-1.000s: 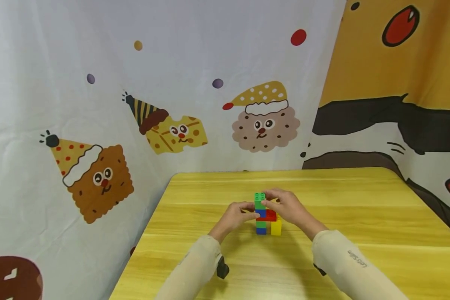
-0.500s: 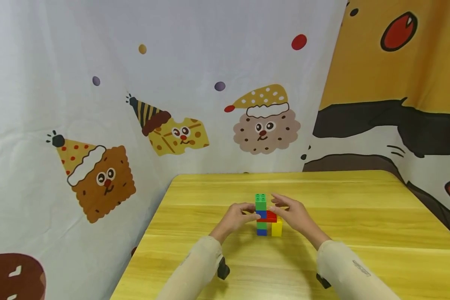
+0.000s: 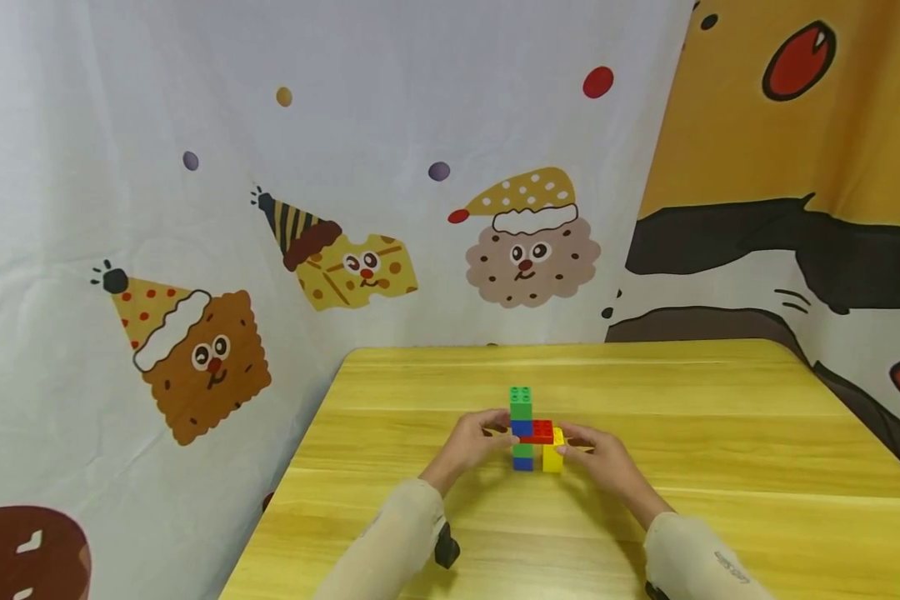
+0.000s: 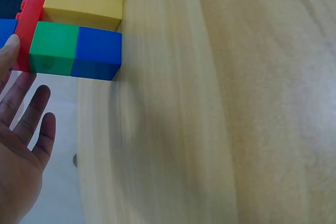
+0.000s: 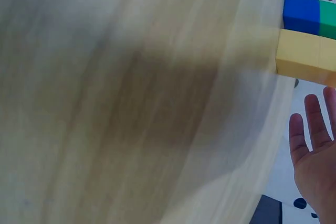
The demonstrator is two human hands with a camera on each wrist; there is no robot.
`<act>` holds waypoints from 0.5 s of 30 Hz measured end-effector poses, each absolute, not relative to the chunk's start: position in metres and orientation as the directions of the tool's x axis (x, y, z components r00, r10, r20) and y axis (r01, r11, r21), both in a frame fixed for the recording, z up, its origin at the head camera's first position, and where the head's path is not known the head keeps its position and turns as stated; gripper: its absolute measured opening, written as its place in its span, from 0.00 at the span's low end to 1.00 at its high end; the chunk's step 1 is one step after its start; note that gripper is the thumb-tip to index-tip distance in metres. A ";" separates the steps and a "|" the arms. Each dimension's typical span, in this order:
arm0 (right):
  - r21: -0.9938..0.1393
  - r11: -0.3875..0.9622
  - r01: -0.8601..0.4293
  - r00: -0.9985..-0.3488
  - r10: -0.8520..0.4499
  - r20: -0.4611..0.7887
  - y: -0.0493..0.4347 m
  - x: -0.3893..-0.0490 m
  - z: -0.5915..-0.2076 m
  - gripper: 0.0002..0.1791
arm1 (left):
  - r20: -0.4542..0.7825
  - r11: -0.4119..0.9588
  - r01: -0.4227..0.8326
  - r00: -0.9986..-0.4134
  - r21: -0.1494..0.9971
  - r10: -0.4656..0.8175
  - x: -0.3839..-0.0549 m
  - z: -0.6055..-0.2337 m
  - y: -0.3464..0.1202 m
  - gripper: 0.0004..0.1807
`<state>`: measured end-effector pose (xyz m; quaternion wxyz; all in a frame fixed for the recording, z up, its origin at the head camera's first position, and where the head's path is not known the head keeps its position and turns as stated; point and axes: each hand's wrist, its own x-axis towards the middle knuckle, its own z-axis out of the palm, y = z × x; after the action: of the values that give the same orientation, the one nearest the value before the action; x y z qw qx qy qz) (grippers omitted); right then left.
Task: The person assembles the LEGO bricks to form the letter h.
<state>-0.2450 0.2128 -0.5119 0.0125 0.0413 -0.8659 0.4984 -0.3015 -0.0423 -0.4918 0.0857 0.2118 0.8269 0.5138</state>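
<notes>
A toy brick tower stands on the table in the head view. Its left column has a green brick (image 3: 521, 407) on top, a blue one (image 3: 522, 428) beneath, then a red brick (image 3: 542, 430) reaching across to the right. Below the red are a green and a blue brick (image 3: 523, 464). Stacked yellow bricks (image 3: 552, 458) hold up the red one's right end. My left hand (image 3: 468, 444) pinches the left column near the red brick, thumb in front. With thumb and forefinger, my right hand (image 3: 606, 461) pinches the yellow bricks; its other fingers (image 5: 315, 121) extend in the right wrist view.
The wood-patterned table (image 3: 435, 379) runs back to a white curtain (image 3: 390, 150) printed with cartoon snacks. In the left wrist view, the table's edge lies just beyond the bricks. Dark wrist devices (image 3: 446, 546) sit under the sleeves.
My right hand has let go of the top green brick, drawn back right, and come down to the yellow bricks. My left hand stays at the column, its thumb slightly lower.
</notes>
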 end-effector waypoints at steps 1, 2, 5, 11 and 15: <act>-0.864 0.496 -0.085 -0.996 -0.055 0.066 0.212 -0.245 -0.513 0.28 | 0.078 0.379 0.263 -0.896 0.887 0.438 -0.301 -0.492 -0.042 0.27; -0.867 0.491 -0.085 -0.996 -0.049 0.070 0.212 -0.245 -0.513 0.27 | 0.080 0.377 0.263 -0.896 0.888 0.437 -0.301 -0.493 -0.041 0.27; -0.873 0.481 -0.086 -0.996 -0.038 0.077 0.211 -0.244 -0.514 0.26 | 0.099 0.361 0.271 -0.898 0.892 0.429 -0.301 -0.493 -0.039 0.27; -0.879 0.474 -0.055 -0.998 -0.026 0.049 0.211 -0.242 -0.515 0.25 | 0.087 0.347 0.242 -0.909 0.906 0.408 -0.300 -0.497 -0.034 0.32; -0.884 0.467 -0.039 -0.999 -0.047 0.019 0.212 -0.241 -0.519 0.27 | 0.061 0.371 0.240 -0.899 0.897 0.434 -0.299 -0.501 -0.034 0.36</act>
<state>-0.2408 0.2115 -0.5188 -0.0042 0.0250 -0.8563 0.5158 -0.2991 -0.0339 -0.5012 0.0927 0.2049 0.8226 0.5222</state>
